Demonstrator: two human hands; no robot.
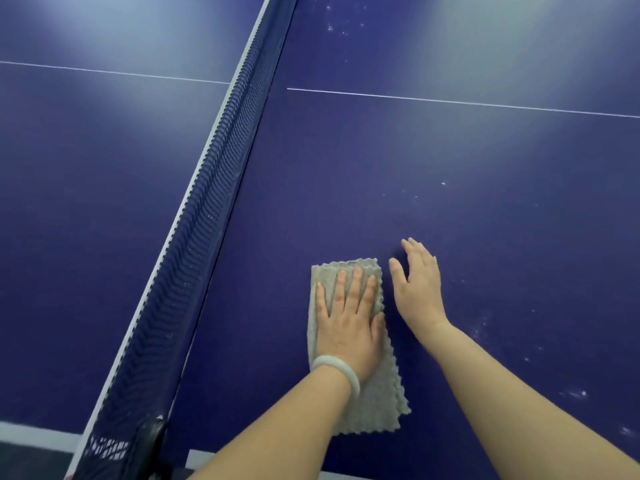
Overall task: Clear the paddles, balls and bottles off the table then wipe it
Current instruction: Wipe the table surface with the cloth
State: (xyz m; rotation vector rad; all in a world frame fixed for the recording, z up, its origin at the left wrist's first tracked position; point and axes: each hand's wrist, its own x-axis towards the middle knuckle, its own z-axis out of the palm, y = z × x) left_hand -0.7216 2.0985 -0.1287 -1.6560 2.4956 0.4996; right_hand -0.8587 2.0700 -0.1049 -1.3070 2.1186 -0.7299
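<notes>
Beneath the left fingers (pixel 356 289), the cloth (pixel 377 400)

A dark blue table-tennis table (pixel 450 161) fills the view. Its matt top is crossed by a thin white line and dotted with pale specks toward 12 o'clock and 4 o'clock. A grey-beige cloth (pixel 381 400), a long rectangle with scalloped edges, lies flat on the top at 6 o'clock. Its long side points to 12 o'clock, pressed under the flat left hand (pixel 346 317).
</notes>
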